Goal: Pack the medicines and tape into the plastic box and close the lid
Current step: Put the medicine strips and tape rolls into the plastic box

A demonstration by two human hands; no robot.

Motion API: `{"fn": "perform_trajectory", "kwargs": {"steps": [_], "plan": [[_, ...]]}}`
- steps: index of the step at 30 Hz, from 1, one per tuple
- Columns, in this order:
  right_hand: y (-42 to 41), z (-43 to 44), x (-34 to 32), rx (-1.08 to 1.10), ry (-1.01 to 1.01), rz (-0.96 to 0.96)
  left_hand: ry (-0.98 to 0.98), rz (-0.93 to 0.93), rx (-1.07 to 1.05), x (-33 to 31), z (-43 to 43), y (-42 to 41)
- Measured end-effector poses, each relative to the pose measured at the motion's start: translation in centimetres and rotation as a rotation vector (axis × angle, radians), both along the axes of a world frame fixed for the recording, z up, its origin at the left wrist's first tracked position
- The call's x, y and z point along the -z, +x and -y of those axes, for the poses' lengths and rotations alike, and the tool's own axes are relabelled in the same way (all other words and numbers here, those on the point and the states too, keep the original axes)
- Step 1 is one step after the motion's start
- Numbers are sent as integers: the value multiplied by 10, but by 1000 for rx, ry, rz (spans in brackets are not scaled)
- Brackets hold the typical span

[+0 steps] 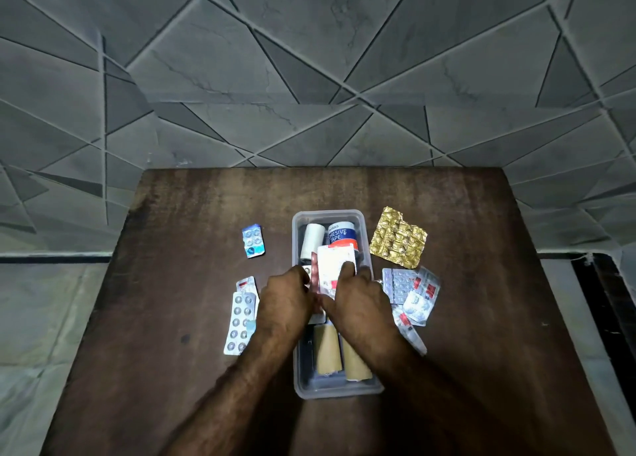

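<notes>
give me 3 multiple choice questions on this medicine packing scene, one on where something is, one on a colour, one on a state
1. Where does the adhesive tape roll lie?
A. on the table left of the box
B. inside the plastic box, at its far end
C. on the floor

2. What colour is the crumpled blister sheet to the right of the box?
A. gold
B. blue
C. red

3. What state is the box in?
A. lid shut
B. upside down
C. open, with both hands over it

Answers: 1 B, the roll sits within the box walls at the far end. 2 A, its foil is gold. 3 C, no lid covers it, and the left hand and right hand hold a white strip above it.
</notes>
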State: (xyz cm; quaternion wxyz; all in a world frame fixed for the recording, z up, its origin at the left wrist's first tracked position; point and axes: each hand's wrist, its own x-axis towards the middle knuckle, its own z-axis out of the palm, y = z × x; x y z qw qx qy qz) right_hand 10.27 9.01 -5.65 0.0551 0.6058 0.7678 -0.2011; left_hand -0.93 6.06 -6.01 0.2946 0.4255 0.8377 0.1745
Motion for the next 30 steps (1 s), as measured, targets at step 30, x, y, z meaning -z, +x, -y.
{"fn": "perform_trajectory", "kwargs": {"steps": [30], "plan": [[128, -19, 69, 542, 9, -81, -83, -17, -280, 74, 73, -72]]}}
